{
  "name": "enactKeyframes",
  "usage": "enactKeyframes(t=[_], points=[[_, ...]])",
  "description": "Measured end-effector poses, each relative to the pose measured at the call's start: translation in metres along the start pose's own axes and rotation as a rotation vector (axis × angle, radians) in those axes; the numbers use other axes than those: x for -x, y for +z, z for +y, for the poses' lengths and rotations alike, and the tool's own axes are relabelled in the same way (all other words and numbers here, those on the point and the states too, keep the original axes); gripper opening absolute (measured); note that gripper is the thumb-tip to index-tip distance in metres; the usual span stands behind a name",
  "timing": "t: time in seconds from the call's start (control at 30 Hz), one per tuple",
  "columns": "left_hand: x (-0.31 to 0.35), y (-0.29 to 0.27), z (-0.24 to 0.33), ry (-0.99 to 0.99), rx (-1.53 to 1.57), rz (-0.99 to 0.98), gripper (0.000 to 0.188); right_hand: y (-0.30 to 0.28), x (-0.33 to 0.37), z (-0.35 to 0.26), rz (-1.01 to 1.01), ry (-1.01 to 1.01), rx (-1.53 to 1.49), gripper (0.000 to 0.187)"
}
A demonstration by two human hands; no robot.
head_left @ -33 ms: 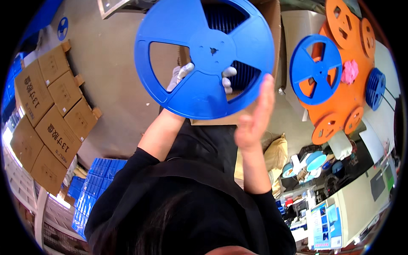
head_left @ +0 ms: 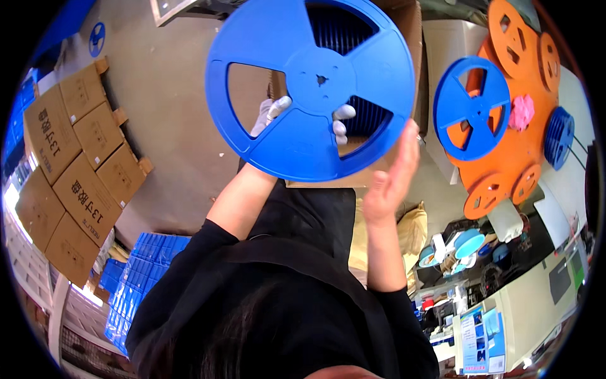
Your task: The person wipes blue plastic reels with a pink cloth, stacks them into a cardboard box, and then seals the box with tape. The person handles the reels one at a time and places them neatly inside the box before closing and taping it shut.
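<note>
A large blue reel [head_left: 297,136] faces me, with a round hub in its middle and wide cut-outs around it. My left hand [head_left: 276,108], in a pale glove, grips it from behind; fingertips show through two of the cut-outs and the palm is hidden by the reel. Beside the reel's lower right rim is my bare right hand [head_left: 394,180], open, fingers stretched upward and thumb apart. Its fingertips are at the rim; whether they touch it I cannot tell. Behind the reel stands an open cardboard box [head_left: 404,31] with a row of dark blue reels [head_left: 369,117] in it.
To the right is an orange machine [head_left: 467,170] with several round orange discs. A blue reel [head_left: 473,108], a pink bundle [head_left: 521,112] and a stack of blue reels [head_left: 558,139] are on it. Stacked cartons [head_left: 82,189] and wrapped blue goods [head_left: 142,271] stand on the left.
The view has shifted a little. The reel in my left hand sits slightly farther right and lower, and my right hand has moved right along with its rim.
</note>
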State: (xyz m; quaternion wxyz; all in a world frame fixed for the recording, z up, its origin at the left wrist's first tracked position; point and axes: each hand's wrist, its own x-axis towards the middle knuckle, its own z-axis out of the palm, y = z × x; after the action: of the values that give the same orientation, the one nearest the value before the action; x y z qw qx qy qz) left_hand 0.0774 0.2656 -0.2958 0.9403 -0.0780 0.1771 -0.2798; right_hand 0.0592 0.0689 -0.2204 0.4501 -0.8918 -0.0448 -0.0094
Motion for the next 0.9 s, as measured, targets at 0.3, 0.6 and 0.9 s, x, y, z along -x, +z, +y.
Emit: enactKeyframes(t=[0.3,0.6,0.9], points=[[-0.006,-0.010,0.014,-0.085,0.109,-0.051,0.086,-0.011,0.021,0.037,-0.393,-0.198,0.395,0.073],[-0.014,-0.018,0.026,-0.162,0.188,-0.008,0.086,0.007,-0.013,0.041,-0.482,-0.313,0.311,0.057],[-0.017,-0.027,0.015,-0.263,0.064,0.112,0.092,-0.004,0.004,0.060,-0.456,-0.297,0.157,0.041]])
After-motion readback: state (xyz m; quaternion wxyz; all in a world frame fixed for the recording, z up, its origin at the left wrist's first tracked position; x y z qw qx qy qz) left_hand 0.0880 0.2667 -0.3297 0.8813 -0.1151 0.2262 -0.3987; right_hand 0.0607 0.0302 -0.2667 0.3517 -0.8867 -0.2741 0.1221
